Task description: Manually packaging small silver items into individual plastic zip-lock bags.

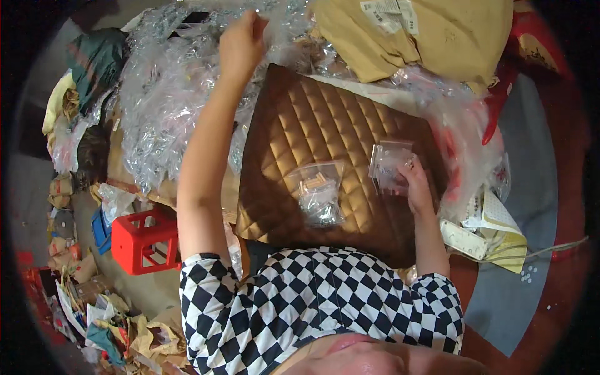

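Observation:
My left hand (242,42) is stretched out over a big heap of clear plastic bags (169,119) with small hardware in them. Its fingers look curled together, and whatever they hold is hidden. My right hand (417,178) grips a clear zip bag (390,164) by its side, above the right part of a brown quilted cushion (275,206). Several thin layers of plastic seem to overlap there. On the cushion's middle lies another clear zip bag (322,197), holding short wooden dowels and shiny metal pieces.
A large tan sack (425,37) lies at the far right, beside red material (531,44). A white power strip (464,239) with cables sits right of the cushion. At left stands a red plastic stool (142,240). Paper and plastic scraps (119,319) litter the lower left.

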Tool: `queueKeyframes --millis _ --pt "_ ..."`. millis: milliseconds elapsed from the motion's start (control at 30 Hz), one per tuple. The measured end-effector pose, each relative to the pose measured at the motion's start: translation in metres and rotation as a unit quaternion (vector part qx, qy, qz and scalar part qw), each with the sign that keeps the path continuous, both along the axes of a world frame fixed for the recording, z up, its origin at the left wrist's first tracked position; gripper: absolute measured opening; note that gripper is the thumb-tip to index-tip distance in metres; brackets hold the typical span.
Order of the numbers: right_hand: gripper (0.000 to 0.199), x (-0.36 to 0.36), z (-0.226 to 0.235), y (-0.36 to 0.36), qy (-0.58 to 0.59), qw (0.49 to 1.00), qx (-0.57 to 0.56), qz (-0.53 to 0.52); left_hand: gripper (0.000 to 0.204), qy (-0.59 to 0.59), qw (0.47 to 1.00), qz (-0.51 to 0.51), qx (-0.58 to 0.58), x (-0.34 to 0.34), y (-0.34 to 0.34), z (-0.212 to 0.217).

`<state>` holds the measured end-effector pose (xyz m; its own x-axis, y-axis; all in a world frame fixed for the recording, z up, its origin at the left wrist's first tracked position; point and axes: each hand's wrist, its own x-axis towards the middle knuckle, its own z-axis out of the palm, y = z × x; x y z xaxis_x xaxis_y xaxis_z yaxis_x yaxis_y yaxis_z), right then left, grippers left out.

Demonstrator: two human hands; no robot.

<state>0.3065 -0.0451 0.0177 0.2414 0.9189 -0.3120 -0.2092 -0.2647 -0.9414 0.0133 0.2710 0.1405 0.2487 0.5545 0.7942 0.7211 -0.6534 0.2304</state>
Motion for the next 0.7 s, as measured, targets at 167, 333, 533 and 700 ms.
queueKeyframes --millis 167,333,533,700 --pt "0.033 0.003 -0.010 0.009 -0.036 0.999 0.041 0.002 0.015 -0.038 0.994 -0.076 -0.070 -0.006 -0.087 0.053" --pt "0.033 -0.002 0.001 0.022 -0.039 0.998 0.049 0.015 0.017 0.193 0.970 -0.148 -0.001 -0.046 -0.149 -0.017" --pt "0.032 -0.018 0.040 0.063 -0.109 0.985 0.130 0.034 0.011 0.207 0.976 -0.056 0.039 -0.059 -0.203 -0.050" --pt "0.032 -0.066 0.100 0.090 -0.077 0.966 0.232 0.081 0.008 0.101 0.975 -0.016 -0.199 -0.045 -0.220 -0.051"
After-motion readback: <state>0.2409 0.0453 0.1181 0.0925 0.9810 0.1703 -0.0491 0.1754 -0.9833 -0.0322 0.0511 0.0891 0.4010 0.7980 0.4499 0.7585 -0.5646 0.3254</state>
